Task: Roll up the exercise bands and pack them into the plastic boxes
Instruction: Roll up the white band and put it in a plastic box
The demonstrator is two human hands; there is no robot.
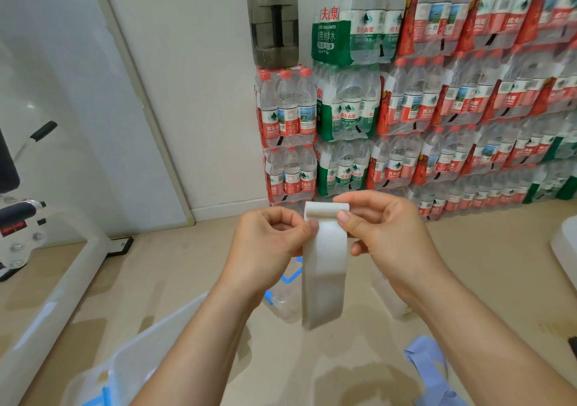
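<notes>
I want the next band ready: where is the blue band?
In the head view the blue band lies on the floor at bottom right, just under the right forearm, below the white band.

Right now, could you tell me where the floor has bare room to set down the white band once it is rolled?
Bare floor lies between the white machine frame and the left hand. Another free patch sits right of the right hand, before the stacked water bottles. It is crowded below the white band: plastic boxes there, a blue band lower right.
</notes>
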